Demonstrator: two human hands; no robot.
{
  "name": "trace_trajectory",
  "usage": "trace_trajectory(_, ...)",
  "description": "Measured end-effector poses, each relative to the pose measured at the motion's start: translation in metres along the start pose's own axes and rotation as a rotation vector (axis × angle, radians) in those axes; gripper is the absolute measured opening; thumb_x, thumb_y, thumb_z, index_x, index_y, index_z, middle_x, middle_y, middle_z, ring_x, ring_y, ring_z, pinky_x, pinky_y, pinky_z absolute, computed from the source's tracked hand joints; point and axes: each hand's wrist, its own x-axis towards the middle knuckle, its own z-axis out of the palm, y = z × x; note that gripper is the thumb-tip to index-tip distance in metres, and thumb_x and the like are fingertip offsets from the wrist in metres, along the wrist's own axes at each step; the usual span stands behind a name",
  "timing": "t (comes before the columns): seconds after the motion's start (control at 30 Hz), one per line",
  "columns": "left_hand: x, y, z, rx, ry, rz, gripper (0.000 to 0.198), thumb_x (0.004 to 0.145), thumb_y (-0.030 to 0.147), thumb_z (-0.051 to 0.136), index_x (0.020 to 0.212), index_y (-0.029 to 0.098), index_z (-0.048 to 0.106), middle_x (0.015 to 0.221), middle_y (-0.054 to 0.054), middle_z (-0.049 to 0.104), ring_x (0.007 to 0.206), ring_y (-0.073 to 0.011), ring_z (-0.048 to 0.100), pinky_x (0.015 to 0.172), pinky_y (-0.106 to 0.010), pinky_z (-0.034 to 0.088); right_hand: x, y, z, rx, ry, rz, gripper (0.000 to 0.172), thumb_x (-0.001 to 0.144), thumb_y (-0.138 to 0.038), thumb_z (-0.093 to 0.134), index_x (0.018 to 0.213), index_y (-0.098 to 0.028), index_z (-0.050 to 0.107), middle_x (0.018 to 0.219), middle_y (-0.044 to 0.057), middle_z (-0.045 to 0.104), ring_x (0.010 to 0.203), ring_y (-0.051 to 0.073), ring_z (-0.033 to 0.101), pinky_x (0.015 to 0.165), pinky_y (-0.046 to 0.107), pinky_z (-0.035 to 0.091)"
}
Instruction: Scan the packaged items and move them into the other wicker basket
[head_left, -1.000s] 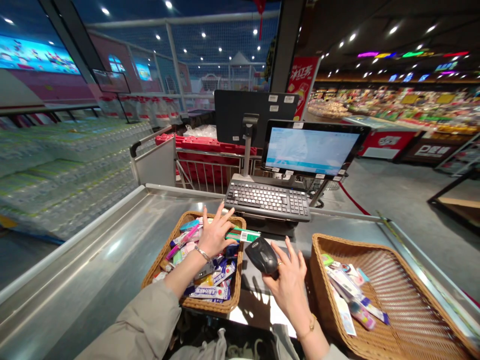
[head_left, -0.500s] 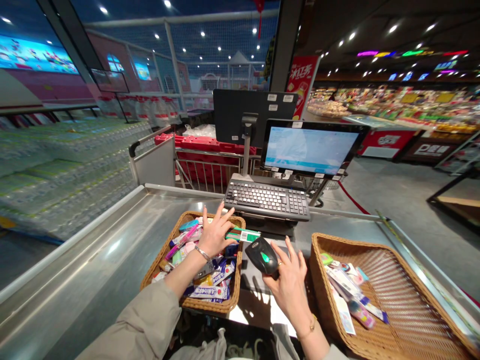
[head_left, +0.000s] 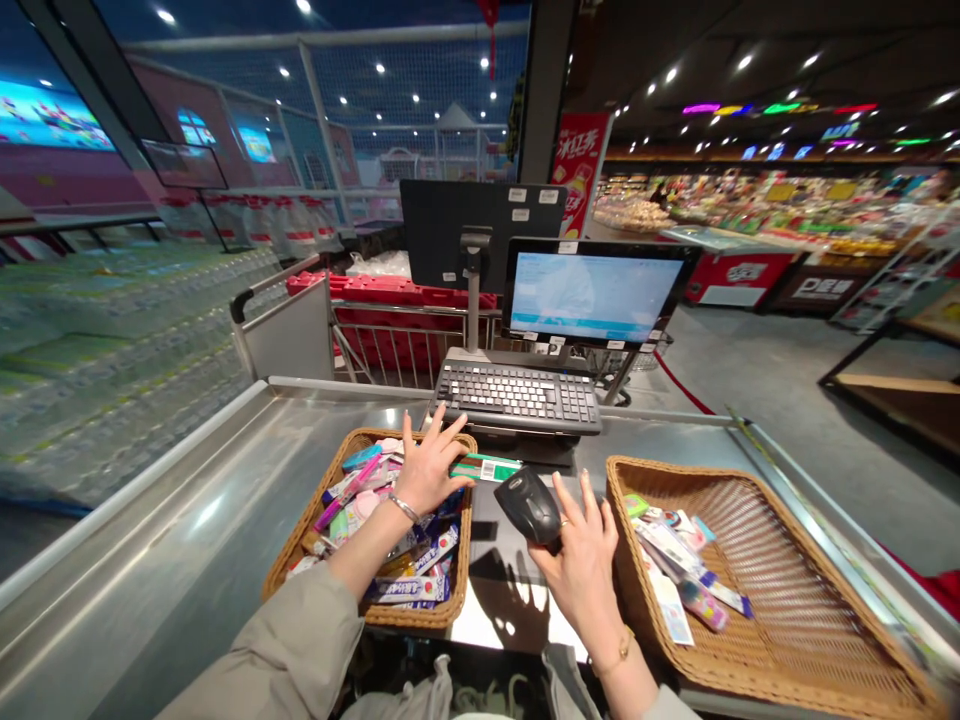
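Above the left wicker basket [head_left: 271, 560], my left hand [head_left: 431, 470] grips a slim green pack [head_left: 487, 468] between thumb and fingers. Its white barcode label faces up, and the other fingers are spread. The black handheld barcode scanner [head_left: 527, 505] is in my right hand [head_left: 581, 560], its head pointing at the pack with a small gap between them. Some of my right fingers stretch out past the scanner; its handle is hidden. Blue-and-white sachets [head_left: 409, 590] and a pink stick-shaped item [head_left: 346, 490] lie in the left basket among other small packs.
A larger wicker basket [head_left: 795, 640] at right holds several small packs [head_left: 667, 545]. Behind the hands stand a keyboard [head_left: 517, 395] and a lit monitor [head_left: 592, 290]. A raised metal rim [head_left: 135, 475] edges the counter; a shopping cart [head_left: 390, 345] stands beyond it.
The green light on the scanner's top has gone out. My view has turned slightly right, so baskets and monitor sit further left. Both hands keep their hold.
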Motion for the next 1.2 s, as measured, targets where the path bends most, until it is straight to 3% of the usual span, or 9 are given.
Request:
trace_trajectory(0.5,0.041,0.049,0.026,-0.101,0.012,0.104,0.028,0.074,0.041,0.075,0.095,0.025,0.066,0.145,-0.009,0.052,0.145,-0.0377,0.024,0.110,-0.076,-0.004,-0.022,0.040,-0.025,-0.103,0.119,0.158,0.009,0.077,-0.022,0.066,0.085,-0.018,0.067,0.149,0.010,0.045,0.148,0.035,0.012,0.112,0.062,0.019)
trace_trajectory(0.73,0.055,0.070,0.034,-0.126,0.024,0.145,0.026,0.074,0.039,0.075,0.094,0.026,0.067,0.143,-0.010,0.053,0.145,-0.0381,0.026,0.110,-0.076,-0.006,-0.030,0.050,-0.037,-0.158,0.169,0.230,0.017,0.080,-0.024,0.063,0.094,-0.019,0.069,0.145,0.011,0.050,0.148,0.035,0.014,0.110,0.062,0.022)
trace_trajectory(1.03,0.070,0.097,0.044,-0.138,-0.006,0.208,0.028,0.075,0.043,0.074,0.096,0.026,0.066,0.145,-0.008,0.052,0.145,-0.0380,0.025,0.110,-0.077,-0.005,-0.047,0.067,-0.050,-0.180,0.187,0.293,0.010,0.080,-0.026,0.063,0.085,-0.019,0.068,0.148,0.009,0.046,0.148,0.036,0.013,0.110,0.062,0.019)
trace_trajectory(1.2,0.079,0.113,0.049,-0.164,-0.009,0.251,0.029,0.074,0.043,0.075,0.096,0.026,0.067,0.143,-0.010,0.053,0.144,-0.0388,0.027,0.110,-0.077,-0.005,-0.056,0.076,-0.056,-0.201,0.207,0.356,0.017,0.083,-0.032,0.061,0.092,-0.019,0.068,0.148,0.010,0.045,0.148,0.035,0.012,0.111,0.062,0.018)
